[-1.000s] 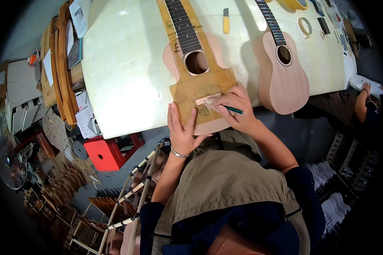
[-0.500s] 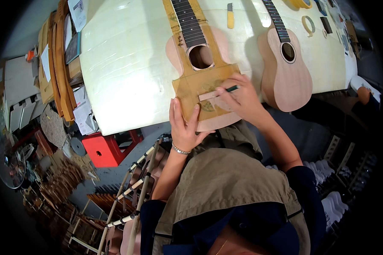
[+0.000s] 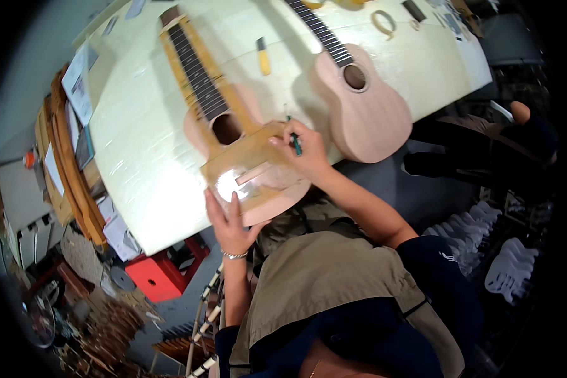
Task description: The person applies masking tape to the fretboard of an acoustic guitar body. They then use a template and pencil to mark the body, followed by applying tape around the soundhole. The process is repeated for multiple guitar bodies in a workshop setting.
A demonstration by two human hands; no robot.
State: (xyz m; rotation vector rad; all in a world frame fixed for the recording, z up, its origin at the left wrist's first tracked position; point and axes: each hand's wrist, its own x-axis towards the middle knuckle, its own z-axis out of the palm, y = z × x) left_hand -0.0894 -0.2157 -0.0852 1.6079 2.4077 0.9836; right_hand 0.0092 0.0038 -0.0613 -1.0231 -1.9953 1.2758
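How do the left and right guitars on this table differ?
An amber template partly covers the left guitar; the right guitar is bare. The left hand rests on the left guitar's template, the right hand holding a green pencil near it; neither touches the right guitar. The left guitar's headstock shows; the picture's edge cuts off the right guitar's. Both have pinkish wooden bodies, dark fretboards and round sound holes.
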